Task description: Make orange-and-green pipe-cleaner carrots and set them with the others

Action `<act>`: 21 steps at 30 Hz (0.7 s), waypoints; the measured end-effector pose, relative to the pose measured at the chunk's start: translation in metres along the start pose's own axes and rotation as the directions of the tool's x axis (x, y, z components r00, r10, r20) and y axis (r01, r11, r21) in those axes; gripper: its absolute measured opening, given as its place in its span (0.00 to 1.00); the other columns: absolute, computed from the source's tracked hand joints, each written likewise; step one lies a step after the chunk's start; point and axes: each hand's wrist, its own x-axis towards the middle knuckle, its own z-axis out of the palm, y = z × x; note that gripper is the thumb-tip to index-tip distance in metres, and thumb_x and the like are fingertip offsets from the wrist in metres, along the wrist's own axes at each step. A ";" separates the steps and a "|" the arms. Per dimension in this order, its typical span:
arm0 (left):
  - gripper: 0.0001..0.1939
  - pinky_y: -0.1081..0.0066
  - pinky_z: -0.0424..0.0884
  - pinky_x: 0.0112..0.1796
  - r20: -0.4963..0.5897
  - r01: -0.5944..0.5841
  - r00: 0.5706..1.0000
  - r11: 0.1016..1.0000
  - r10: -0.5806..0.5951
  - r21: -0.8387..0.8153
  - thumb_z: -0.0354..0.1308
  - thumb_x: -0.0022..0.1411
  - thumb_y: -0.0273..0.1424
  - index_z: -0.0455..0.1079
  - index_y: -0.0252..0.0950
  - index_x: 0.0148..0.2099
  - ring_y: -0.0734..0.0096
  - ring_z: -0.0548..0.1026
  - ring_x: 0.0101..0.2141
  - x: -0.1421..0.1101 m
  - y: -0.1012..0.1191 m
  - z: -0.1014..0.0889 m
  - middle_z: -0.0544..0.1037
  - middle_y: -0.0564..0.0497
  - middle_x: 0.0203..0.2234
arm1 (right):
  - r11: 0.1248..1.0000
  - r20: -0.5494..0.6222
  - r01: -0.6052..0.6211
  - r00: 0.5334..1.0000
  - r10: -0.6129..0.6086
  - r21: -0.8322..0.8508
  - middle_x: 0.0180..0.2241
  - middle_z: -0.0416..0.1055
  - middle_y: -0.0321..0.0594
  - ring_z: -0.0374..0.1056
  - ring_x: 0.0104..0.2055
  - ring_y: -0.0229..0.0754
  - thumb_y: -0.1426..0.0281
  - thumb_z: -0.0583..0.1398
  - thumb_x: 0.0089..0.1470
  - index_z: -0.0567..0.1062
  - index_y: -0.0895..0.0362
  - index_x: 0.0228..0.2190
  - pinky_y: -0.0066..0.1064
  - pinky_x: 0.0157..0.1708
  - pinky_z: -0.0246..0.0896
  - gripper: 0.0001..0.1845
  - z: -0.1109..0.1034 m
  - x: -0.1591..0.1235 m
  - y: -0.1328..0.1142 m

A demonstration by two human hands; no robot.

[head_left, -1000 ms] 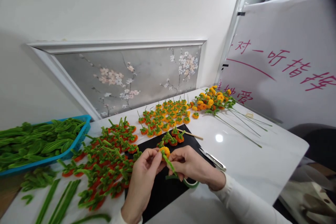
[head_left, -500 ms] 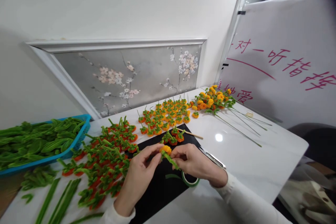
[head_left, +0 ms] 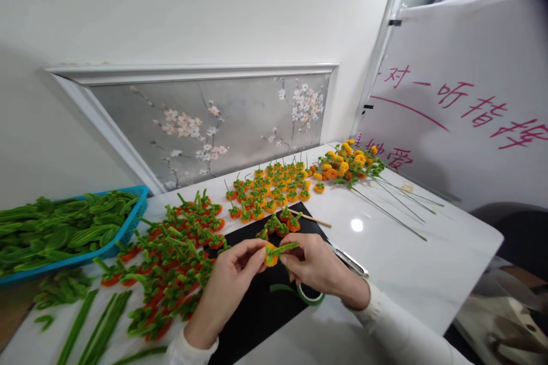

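My left hand (head_left: 237,276) pinches a small yellow-orange pipe cleaner flower (head_left: 271,258) between thumb and fingertips, above a black mat (head_left: 252,311). A fuzzy green pipe cleaner stem (head_left: 285,249) sticks out from the flower toward the right. The closed fingers of my right hand (head_left: 312,265) are on that stem, the thumb just below it. Just beyond my hands, several orange flowers with green tops (head_left: 282,226) stand on the mat. A roll of green tape (head_left: 310,298) lies below my right hand, and scissors (head_left: 349,261) lie beside it.
A blue basket (head_left: 132,222) of green pipe cleaner leaves stands at the left. Rows of orange flowers (head_left: 171,256) and yellow flowers (head_left: 274,188) cover the white table (head_left: 398,262). Long-stemmed flowers (head_left: 346,162) lie at the far right, a thin wooden stick (head_left: 314,217) nearer.
The flower has been turned in my fingers, so its green side faces me. Its stem has swung from pointing down-right to pointing right, and my right hand's grip on it has shifted.
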 end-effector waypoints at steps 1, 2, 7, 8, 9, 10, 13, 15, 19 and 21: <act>0.10 0.71 0.75 0.34 -0.004 0.003 1.000 1.000 -0.003 0.002 0.62 0.52 0.36 0.77 0.36 0.35 0.64 0.77 0.31 0.001 -0.001 0.000 0.80 0.48 0.31 | 0.999 -0.013 0.024 1.000 -0.025 -0.037 0.17 0.67 0.31 0.65 0.17 0.32 0.75 0.53 0.51 0.71 0.57 0.30 0.19 0.18 0.56 0.07 -0.001 0.000 -0.001; 0.10 0.70 0.75 0.34 -0.006 0.001 1.000 1.000 -0.001 0.004 0.62 0.52 0.36 0.78 0.36 0.35 0.63 0.77 0.31 0.001 -0.003 -0.001 0.81 0.48 0.31 | 0.996 -0.024 0.053 0.998 -0.055 -0.073 0.17 0.67 0.31 0.65 0.17 0.32 0.76 0.53 0.51 0.71 0.57 0.29 0.19 0.19 0.56 0.07 -0.001 0.000 -0.002; 0.10 0.69 0.74 0.38 0.001 -0.077 0.997 0.997 0.077 0.020 0.63 0.50 0.31 0.77 0.38 0.38 0.61 0.78 0.35 0.003 -0.014 0.000 0.81 0.48 0.34 | 0.972 -0.061 0.141 0.986 -0.155 -0.189 0.18 0.68 0.32 0.63 0.19 0.32 0.76 0.57 0.49 0.71 0.57 0.25 0.21 0.21 0.54 0.04 -0.001 0.001 -0.001; 0.10 0.69 0.73 0.40 -0.003 -0.090 0.996 0.996 0.090 0.027 0.63 0.51 0.30 0.76 0.38 0.38 0.61 0.78 0.37 0.003 -0.016 0.001 0.81 0.48 0.35 | 0.972 -0.064 0.139 0.986 -0.153 -0.187 0.18 0.68 0.32 0.63 0.19 0.32 0.75 0.58 0.49 0.70 0.57 0.25 0.22 0.21 0.54 0.04 -0.001 0.001 -0.001; 0.10 0.69 0.73 0.40 -0.012 -0.101 0.995 0.994 0.102 0.043 0.63 0.51 0.30 0.76 0.38 0.38 0.61 0.78 0.37 0.002 -0.017 0.002 0.81 0.48 0.35 | 0.976 -0.059 0.131 0.988 -0.143 -0.175 0.18 0.68 0.32 0.63 0.19 0.32 0.74 0.58 0.49 0.70 0.57 0.25 0.22 0.21 0.54 0.04 0.000 0.001 0.000; 0.09 0.69 0.73 0.40 -0.019 -0.111 0.993 0.992 0.113 0.065 0.62 0.52 0.30 0.76 0.39 0.38 0.62 0.78 0.37 0.002 -0.018 0.004 0.81 0.48 0.35 | 0.981 -0.049 0.118 0.991 -0.126 -0.153 0.18 0.68 0.32 0.63 0.19 0.32 0.74 0.57 0.50 0.70 0.57 0.24 0.21 0.20 0.55 0.04 0.001 0.000 0.000; 0.06 0.70 0.73 0.37 -0.045 -0.142 0.988 0.983 0.148 0.114 0.62 0.52 0.30 0.76 0.39 0.35 0.63 0.77 0.33 -0.001 -0.017 0.008 0.80 0.49 0.32 | 0.996 -0.005 0.060 0.998 -0.061 -0.067 0.17 0.67 0.32 0.65 0.18 0.33 0.74 0.55 0.51 0.70 0.57 0.25 0.21 0.21 0.57 0.06 0.003 -0.001 0.001; 0.04 0.71 0.72 0.34 -0.062 -0.156 0.985 0.982 0.163 0.111 0.62 0.52 0.30 0.76 0.39 0.33 0.65 0.76 0.31 -0.002 -0.017 0.010 0.80 0.50 0.29 | 1.000 0.004 0.023 1.000 -0.023 -0.008 0.17 0.67 0.32 0.66 0.18 0.34 0.74 0.54 0.51 0.70 0.57 0.26 0.22 0.20 0.59 0.05 0.005 -0.002 0.002; 0.02 0.73 0.70 0.30 -0.079 -0.131 0.987 0.988 0.137 0.077 0.63 0.51 0.30 0.75 0.38 0.29 0.66 0.75 0.27 -0.002 -0.018 0.011 0.78 0.52 0.25 | 0.986 -0.022 -0.043 0.999 0.048 0.160 0.17 0.67 0.31 0.67 0.18 0.34 0.74 0.55 0.50 0.69 0.57 0.28 0.21 0.19 0.60 0.03 0.007 0.001 0.004; 0.02 0.72 0.71 0.30 -0.077 -0.114 0.990 0.992 0.118 0.062 0.63 0.50 0.30 0.75 0.38 0.28 0.66 0.75 0.27 -0.002 -0.019 0.012 0.78 0.52 0.24 | 0.961 -0.040 -0.062 0.996 0.076 0.269 0.17 0.68 0.32 0.67 0.18 0.34 0.72 0.56 0.50 0.67 0.58 0.27 0.21 0.19 0.62 0.02 0.009 0.004 0.006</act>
